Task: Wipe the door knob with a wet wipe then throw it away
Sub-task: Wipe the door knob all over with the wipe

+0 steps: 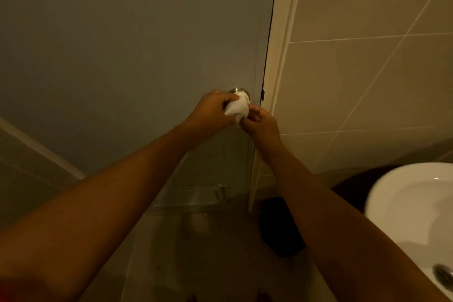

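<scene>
Near the door's (122,44) latch edge, left hand (210,111) clamping wet wipe (237,106) over knob (235,91), right hand (261,122) pinching its tail — wiping step underway, binning next.

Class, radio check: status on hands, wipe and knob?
Left hand and right hand both grip wipe. Wipe wrapped over knob. Nothing in the way.
</scene>
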`<state>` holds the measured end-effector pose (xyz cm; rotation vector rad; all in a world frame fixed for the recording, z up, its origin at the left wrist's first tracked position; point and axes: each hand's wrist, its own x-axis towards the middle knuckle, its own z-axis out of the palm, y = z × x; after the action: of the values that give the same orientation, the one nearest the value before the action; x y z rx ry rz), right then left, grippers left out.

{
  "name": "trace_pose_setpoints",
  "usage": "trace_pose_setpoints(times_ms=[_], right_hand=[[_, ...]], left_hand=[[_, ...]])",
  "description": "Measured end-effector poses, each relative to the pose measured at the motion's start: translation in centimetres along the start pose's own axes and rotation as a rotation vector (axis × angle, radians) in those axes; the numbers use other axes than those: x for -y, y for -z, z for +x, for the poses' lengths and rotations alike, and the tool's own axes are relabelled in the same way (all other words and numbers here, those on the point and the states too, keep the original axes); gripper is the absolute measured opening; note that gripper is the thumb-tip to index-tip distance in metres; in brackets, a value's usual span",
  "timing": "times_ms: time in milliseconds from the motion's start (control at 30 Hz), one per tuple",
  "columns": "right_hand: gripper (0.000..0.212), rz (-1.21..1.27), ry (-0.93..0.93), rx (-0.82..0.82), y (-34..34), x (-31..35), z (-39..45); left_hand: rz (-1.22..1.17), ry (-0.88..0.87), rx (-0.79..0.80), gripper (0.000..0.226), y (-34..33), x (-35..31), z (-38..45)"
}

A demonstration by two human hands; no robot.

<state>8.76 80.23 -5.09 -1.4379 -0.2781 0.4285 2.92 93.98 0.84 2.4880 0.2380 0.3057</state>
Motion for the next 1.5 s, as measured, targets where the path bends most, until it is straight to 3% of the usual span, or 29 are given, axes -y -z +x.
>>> trace_pose_setpoints(times_ms=[167,333,467,567,700,867,1100,1233,1333,1500], right_hand=[[0.051,0.335,-0.177,0.039,-0.9,-0.9,-0.3],[0.043,0.6,-0.235,0.062,-2.1,-1.0,-1.0],[0.036,0.612,-0.233,0.054,-2.0,-1.0,-0.8],[0.045,0.343,-0.173,0.028,-1.0,-0.3,-0.7],[0.047,-0.222,0.104,0.009,0.6,1.1,0.0],[0.041,-0.66,0.328,0.061,0.9,3.0,0.3],[0.045,-1.023,0.447,0.178,0.7,5.0,0.8],[0.046,-1.089,0.492,0.212,0.6,5.2,0.8],[0.047,-0.969,0.451,0.167,1.0,4.5,0.7],[0.046,-0.584,0.258,0.054,1.0,2.4,0.3]], left_hand=[[0.281,-0.158,0.136,0.053,1.6,-0.7,1.7],[0.32,-0.233,0.2,0.043,2.5,-1.1,2.4],[0.289,-0.238,0.192,0.041,2.6,-0.7,2.3],[0.259,-0.206,0.141,0.043,2.5,-0.3,2.1],[0.119,-0.109,0.063,0.047,1.7,0.5,1.3],[-0.375,0.126,-0.027,0.045,-0.6,2.0,-0.1],[-1.08,0.522,-0.105,0.042,-4.7,2.3,-1.4],[-1.379,0.562,-0.11,0.049,-5.8,2.0,-1.7],[-1.26,0.548,-0.101,0.048,-5.2,2.2,-1.6],[-0.648,0.338,-0.093,0.052,-2.1,2.2,-0.7]])
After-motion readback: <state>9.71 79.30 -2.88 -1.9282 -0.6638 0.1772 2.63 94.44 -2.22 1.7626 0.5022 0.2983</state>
